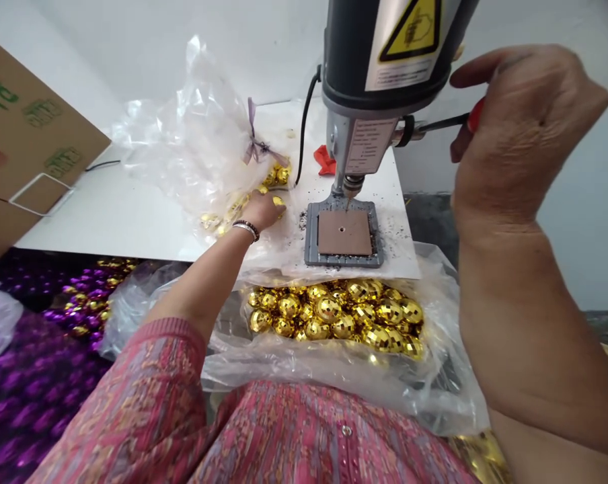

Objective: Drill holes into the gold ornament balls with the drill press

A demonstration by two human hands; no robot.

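Gold mirror balls (329,310) sit just below our left hand (260,212), its fingers curled low over loose ones. Our right hand's (528,128) fingers wrap firmly round the drill press's (369,128) red lever (475,114).

2 hands (261,212), 1 bench drill (379,81), 1 square drilling jig (344,232), 1 cardboard box (31,121), 2 clear plastic bags (334,376); gold mirror balls (334,316) and purple balls (11,396) too many and too tightly packed for an exact count.
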